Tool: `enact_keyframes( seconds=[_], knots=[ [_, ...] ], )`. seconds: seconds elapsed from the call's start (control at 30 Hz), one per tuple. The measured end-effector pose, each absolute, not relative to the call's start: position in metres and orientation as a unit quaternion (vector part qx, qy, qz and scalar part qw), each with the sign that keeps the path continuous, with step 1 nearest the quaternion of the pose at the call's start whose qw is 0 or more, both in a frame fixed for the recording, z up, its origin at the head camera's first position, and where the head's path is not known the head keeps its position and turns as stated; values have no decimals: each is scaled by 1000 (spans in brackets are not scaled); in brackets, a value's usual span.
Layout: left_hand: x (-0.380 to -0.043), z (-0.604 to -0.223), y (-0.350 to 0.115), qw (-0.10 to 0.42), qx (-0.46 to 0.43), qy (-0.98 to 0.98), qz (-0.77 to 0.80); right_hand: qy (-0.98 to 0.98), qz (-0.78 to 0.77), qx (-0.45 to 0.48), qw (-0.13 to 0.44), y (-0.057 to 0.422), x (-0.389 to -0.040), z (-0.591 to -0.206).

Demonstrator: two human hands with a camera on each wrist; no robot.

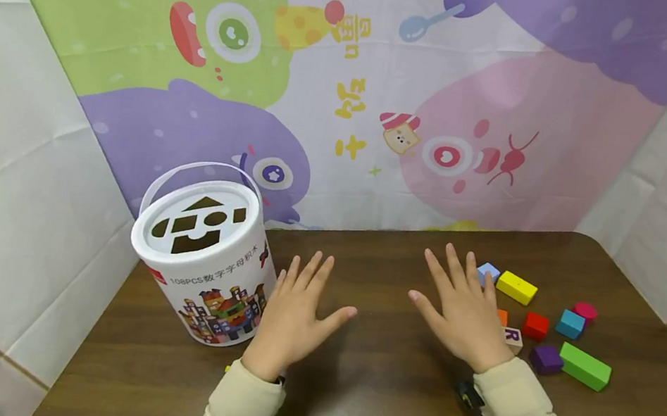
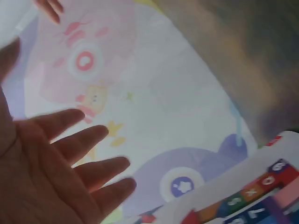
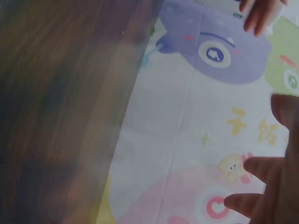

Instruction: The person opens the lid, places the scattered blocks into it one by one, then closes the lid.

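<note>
My left hand [image 1: 297,317] hovers with fingers spread just right of a white block bucket [image 1: 209,290], holding nothing. In the left wrist view its palm [image 2: 42,172] shows bare, with the bucket's printed side [image 2: 252,196] close by. My right hand [image 1: 466,312], fingers straight and apart, is over the table's right half, holding nothing. It partly covers several blocks: a light blue block [image 1: 488,274], an orange block [image 1: 502,317] and a letter R block [image 1: 512,340]. Beyond its fingertips lies a yellow block [image 1: 517,288]. Fingers of the right hand [image 3: 257,177] show at the right wrist view's edge.
Farther right on the brown table [image 1: 369,412] lie a red cube [image 1: 536,327], a blue block [image 1: 570,324], a crimson round block [image 1: 585,313], a purple block [image 1: 546,360] and a long green block [image 1: 585,367]. The bucket's lid [image 1: 201,219] has shaped holes. A cartoon cloth [image 1: 361,191] hangs behind.
</note>
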State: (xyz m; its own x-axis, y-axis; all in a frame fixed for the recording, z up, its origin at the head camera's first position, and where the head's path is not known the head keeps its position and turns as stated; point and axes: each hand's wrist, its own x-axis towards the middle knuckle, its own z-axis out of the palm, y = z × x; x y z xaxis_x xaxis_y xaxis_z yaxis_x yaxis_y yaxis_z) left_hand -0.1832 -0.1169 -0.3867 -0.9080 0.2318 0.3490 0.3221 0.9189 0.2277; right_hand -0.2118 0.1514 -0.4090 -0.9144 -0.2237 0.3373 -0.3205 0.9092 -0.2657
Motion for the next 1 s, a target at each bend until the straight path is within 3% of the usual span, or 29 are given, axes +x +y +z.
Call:
enact_keyframes(
  seconds=[0.27, 0.53, 1.0],
  knots=[
    [-172, -348, -131, 262, -208, -914, -228, -938, 253, 173, 162, 128, -214, -393],
    [-164, -317, -168, 316, -258, -874, -265, -908, 312, 233, 157, 99, -218, -374],
    [-195, -269, -272, 321, -178, -885, -286, -867, 403, 278, 91, 35, -229, -352]
  ],
)
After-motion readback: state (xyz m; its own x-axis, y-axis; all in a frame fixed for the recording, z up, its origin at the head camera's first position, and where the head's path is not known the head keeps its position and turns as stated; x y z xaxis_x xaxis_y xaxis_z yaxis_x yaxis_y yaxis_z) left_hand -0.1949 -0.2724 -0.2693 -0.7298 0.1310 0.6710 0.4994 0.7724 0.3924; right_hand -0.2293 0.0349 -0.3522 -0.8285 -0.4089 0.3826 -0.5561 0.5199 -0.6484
